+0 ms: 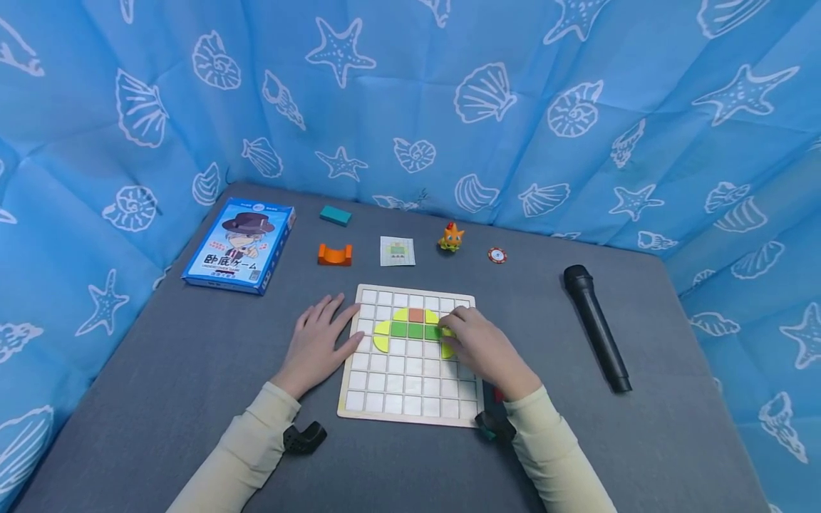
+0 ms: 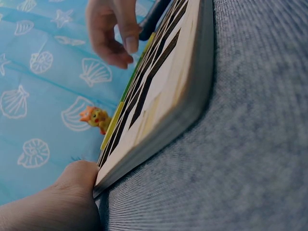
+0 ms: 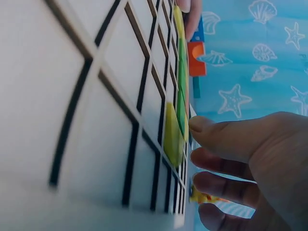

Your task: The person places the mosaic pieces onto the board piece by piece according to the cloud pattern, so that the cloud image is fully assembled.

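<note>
A pale wooden grid board (image 1: 410, 406) with white squares lies on the table. On its upper half sits a row of green square tiles (image 1: 415, 330), an orange-brown square tile (image 1: 415, 315) above them, and yellow quarter-round tiles (image 1: 381, 343) at the sides. My left hand (image 1: 321, 342) rests at the board's left edge, fingers spread, thumb at the rim (image 2: 79, 175). Over the right end of the green row is my right hand (image 1: 481, 345), its fingertips right by the yellow tile (image 3: 172, 137). Its loosely bent fingers have nothing visible between them in the right wrist view.
Behind the board are a pattern card (image 1: 398, 251), an orange block (image 1: 335, 255), a teal block (image 1: 336, 215), a small toy figure (image 1: 451, 237) and a round chip (image 1: 497, 255). A blue game box (image 1: 240, 246) lies left, a black microphone (image 1: 598, 328) right.
</note>
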A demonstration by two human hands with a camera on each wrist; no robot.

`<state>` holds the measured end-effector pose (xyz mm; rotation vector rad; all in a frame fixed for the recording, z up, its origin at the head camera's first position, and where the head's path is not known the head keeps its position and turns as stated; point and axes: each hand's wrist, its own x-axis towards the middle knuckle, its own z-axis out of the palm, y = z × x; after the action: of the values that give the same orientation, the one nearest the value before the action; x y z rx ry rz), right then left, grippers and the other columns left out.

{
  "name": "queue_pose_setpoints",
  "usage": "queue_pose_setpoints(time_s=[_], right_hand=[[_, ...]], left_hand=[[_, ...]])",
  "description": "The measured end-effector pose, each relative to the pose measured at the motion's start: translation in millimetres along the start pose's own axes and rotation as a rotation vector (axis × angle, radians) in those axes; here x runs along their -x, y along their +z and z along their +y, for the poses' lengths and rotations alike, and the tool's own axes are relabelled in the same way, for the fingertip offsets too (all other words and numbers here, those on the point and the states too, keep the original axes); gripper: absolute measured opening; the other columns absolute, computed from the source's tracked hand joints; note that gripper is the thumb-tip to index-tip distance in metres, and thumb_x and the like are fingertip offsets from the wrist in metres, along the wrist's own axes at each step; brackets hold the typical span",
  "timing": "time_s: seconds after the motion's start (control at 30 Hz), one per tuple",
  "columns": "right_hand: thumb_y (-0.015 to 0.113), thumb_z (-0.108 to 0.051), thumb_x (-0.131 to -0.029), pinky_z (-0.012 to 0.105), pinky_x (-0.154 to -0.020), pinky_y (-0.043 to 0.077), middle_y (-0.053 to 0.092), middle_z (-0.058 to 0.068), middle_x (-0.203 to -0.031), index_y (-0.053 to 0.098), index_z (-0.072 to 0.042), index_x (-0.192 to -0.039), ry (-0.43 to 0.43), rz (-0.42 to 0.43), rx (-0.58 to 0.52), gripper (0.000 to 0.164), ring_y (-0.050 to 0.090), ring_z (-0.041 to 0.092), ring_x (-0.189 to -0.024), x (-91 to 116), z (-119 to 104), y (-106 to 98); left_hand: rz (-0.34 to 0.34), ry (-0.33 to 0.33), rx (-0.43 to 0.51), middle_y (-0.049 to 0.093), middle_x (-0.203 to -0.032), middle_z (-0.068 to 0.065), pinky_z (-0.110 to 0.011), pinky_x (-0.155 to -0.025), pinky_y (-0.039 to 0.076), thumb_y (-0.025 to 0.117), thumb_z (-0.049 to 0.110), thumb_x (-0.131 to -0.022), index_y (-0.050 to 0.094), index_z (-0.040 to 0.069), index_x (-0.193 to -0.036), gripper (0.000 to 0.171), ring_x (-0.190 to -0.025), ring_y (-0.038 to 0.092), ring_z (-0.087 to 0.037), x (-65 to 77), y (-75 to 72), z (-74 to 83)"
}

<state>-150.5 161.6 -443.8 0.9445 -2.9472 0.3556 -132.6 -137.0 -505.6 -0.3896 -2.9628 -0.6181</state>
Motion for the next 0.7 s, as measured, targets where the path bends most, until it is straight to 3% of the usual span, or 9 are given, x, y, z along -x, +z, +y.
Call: queue_pose_setpoints(time_s=[0.33, 0.7], right_hand=[[0.07, -0.015, -0.087, 0.036, -0.07, 0.051, 0.063, 0.004, -0.099, 0.067, -0.01, -0.109, 0.127, 0.047, 0.036, 0.023, 0.056, 0.018, -0.087, 34.3, 20.1, -17.0], [0.07, -0.015, -0.087, 0.042, -0.074, 0.053, 0.066, 0.007, -0.1, 0.066, -0.007, -0.11, 0.296, -0.031, 0.033, 0.024, 0.061, 0.022, -0.09, 81.2, 43.0, -34.8]], left_hand=[[-0.016, -0.021, 0.004, 0.031, -0.155, -0.009, -0.057, -0.113, 0.018, 0.046, 0.056, -0.095, 0.041, 0.025, -0.147, 0.06, -0.144, 0.022, -0.032, 1.2, -2.6, 0.6], [-0.017, -0.013, 0.0, 0.031, -0.155, -0.01, -0.057, -0.112, 0.019, 0.045, 0.056, -0.095, 0.04, 0.025, -0.147, 0.061, -0.144, 0.022, -0.033, 0.5, -1.3, 0.2]])
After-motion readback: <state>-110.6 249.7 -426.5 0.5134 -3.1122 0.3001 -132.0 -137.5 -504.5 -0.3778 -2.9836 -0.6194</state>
